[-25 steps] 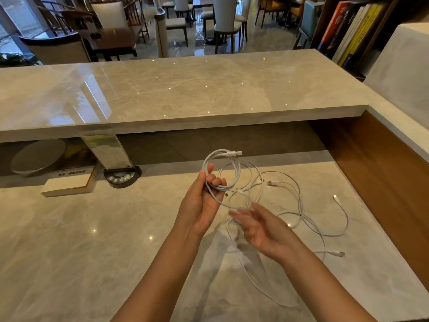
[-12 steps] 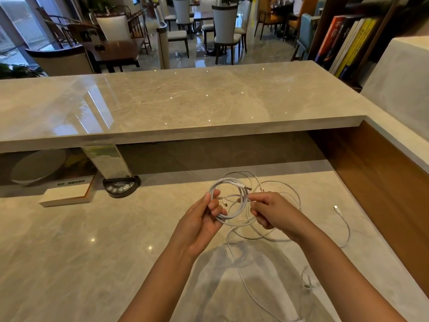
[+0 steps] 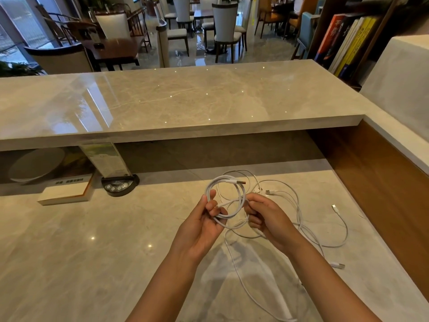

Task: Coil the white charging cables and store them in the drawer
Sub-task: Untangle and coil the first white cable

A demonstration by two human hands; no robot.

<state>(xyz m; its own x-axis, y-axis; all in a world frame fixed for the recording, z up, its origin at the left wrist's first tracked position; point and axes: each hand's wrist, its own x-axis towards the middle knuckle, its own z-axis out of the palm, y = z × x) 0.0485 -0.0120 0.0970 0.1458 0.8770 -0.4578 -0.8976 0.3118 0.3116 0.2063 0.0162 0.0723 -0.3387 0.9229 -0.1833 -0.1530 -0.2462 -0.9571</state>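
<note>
Your left hand [image 3: 200,226] and right hand [image 3: 267,219] both pinch the white coil [image 3: 226,198] above the surface [image 3: 69,252], loose cables [image 3: 325,228] sprawled just right of it, a book [image 3: 63,194] and round button device [image 3: 119,184] well left.

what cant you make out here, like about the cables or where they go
- Drawer: none in the head view.
- How many white cables lie loose: the strands overlap.
- Coil where the left hand and right hand hold it: covered by the fingers.
- Trailing cable end: cut off by the bottom edge.
</note>
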